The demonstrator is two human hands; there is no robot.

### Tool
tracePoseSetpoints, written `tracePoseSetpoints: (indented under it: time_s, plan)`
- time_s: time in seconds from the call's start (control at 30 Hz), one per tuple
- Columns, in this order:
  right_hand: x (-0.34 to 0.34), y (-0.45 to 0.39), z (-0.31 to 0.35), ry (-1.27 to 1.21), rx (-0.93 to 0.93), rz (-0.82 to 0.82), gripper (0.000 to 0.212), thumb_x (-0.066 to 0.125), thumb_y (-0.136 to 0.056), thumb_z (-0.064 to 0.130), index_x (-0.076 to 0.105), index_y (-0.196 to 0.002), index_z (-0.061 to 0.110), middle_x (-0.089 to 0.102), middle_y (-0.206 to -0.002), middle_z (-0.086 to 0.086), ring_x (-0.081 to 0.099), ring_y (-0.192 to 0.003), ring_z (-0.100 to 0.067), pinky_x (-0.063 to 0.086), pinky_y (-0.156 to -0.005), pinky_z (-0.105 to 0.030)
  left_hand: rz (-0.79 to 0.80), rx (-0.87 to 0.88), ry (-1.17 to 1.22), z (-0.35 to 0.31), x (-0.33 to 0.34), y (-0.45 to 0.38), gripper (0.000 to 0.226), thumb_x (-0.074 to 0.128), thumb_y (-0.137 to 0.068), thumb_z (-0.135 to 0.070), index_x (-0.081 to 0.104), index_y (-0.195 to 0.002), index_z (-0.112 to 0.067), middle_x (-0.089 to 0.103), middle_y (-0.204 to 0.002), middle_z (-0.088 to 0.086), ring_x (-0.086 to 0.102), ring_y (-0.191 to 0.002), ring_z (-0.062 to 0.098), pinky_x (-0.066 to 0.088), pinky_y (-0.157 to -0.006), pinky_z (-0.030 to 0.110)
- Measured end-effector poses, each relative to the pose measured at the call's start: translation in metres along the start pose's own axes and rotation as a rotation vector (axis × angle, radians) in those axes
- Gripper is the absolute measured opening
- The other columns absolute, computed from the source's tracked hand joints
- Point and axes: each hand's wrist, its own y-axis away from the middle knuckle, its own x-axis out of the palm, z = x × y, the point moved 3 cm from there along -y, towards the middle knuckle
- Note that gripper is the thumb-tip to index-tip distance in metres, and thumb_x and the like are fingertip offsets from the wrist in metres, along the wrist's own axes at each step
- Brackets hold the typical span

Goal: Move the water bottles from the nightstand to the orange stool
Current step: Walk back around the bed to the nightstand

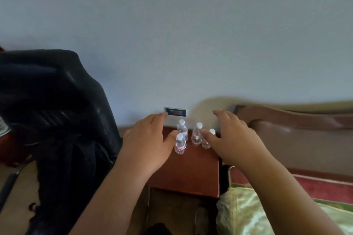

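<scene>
Table: the nightstand [187,173] is a reddish-brown wooden top set against the wall, between a dark heap on my left and the bed on my right; its near half is bare wood.
Bottles: four small clear water bottles with white caps stand upright in a cluster at the far end of the table, close to the wall. The back left bottle [182,129] and the front left bottle [180,144] are just beside each other; the middle bottle [197,134] stands near them; the right bottle [208,139] is partly hidden behind my thumb.
Left hand [148,139]: palm down beside the left pair, fingers straight and apart, thumb tip next to the front left bottle; whether it touches, I cannot tell.
Right hand [235,139]: palm down over the right side, fingers spread, thumb lying across the right bottle; it holds nothing.
Wall [191,34]: plain, pale bluish grey, with a small blue plate [175,111] just above the table.
Left of table: a dark bag or coat [57,110] draped over something.
Right of table: a brown padded headboard [296,139], and bedding [248,213] in pale green.
</scene>
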Motion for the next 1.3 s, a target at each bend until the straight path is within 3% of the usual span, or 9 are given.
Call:
tracePoseSetpoints:
  time_s: [0.57, 0.73, 0.97, 1.13, 1.23, 1.3]
  plan:
    - [0.127, -0.12, -0.06, -0.088, 0.11, 0.242, 0.067, 0.064, -0.084, 0.057, 0.043, -0.141, 0.027, 0.045, -0.145, -0.001, 0.048, -0.129, -0.032, 0.043, -0.103, -0.049, 0.191, -0.211, 0.213, 0.046, 0.157, -0.088, 0.06, 0.048, -0.094, -0.053, 0.033, -0.148, -0.032, 0.035, -0.153, -0.006, 0.039, -0.136, 0.018, 0.039, -0.104, 0.044]
    - [0.175, -0.142, -0.085, -0.074, 0.157, 0.304, 0.076, 0.069, -0.083, 0.052, 0.037, -0.146, 0.023, 0.038, -0.151, -0.001, 0.042, -0.135, -0.033, 0.041, -0.106, -0.048, 0.34, -0.262, 0.358, 0.053, 0.229, -0.099, 0.066, 0.056, -0.092, -0.047, 0.027, -0.15, -0.032, 0.031, -0.156, -0.006, 0.039, -0.138, 0.017, 0.04, -0.108, 0.044]
    - [0.227, -0.172, -0.134, -0.042, 0.278, 0.415, 0.083, 0.07, -0.084, 0.05, 0.032, -0.151, 0.02, 0.031, -0.157, -0.003, 0.04, -0.138, -0.033, 0.04, -0.108, -0.046, 0.421, -0.325, 0.432, 0.064, 0.297, -0.12, 0.067, 0.063, -0.087, -0.045, 0.031, -0.146, -0.038, 0.038, -0.149, -0.005, 0.048, -0.13, 0.019, 0.045, -0.103, 0.042]
    - [0.245, -0.206, -0.153, -0.079, 0.279, 0.343, 0.065, 0.059, -0.074, 0.054, 0.049, -0.133, 0.03, 0.048, -0.142, 0.0, 0.053, -0.122, -0.034, 0.048, -0.097, -0.048, 0.414, -0.292, 0.372, 0.069, 0.324, -0.146, 0.066, 0.063, -0.085, -0.042, 0.033, -0.144, -0.042, 0.041, -0.144, -0.006, 0.052, -0.124, 0.02, 0.05, -0.097, 0.044]
    - [0.272, -0.229, -0.168, -0.028, 0.281, 0.403, 0.07, 0.054, -0.078, 0.052, 0.043, -0.143, 0.028, 0.04, -0.15, 0.0, 0.047, -0.131, -0.032, 0.044, -0.104, -0.048, 0.431, -0.254, 0.322, 0.07, 0.337, -0.158, 0.063, 0.061, -0.085, -0.04, 0.035, -0.142, -0.044, 0.043, -0.141, -0.008, 0.054, -0.12, 0.02, 0.052, -0.093, 0.042]
    - [0.29, -0.241, -0.181, -0.022, 0.299, 0.463, 0.06, 0.04, -0.074, 0.06, 0.052, -0.128, 0.034, 0.045, -0.148, -0.003, 0.05, -0.126, -0.031, 0.044, -0.102, -0.044, 0.442, -0.224, 0.288, 0.069, 0.346, -0.164, 0.058, 0.06, -0.085, -0.039, 0.039, -0.139, -0.044, 0.045, -0.137, -0.008, 0.056, -0.116, 0.019, 0.053, -0.089, 0.04]
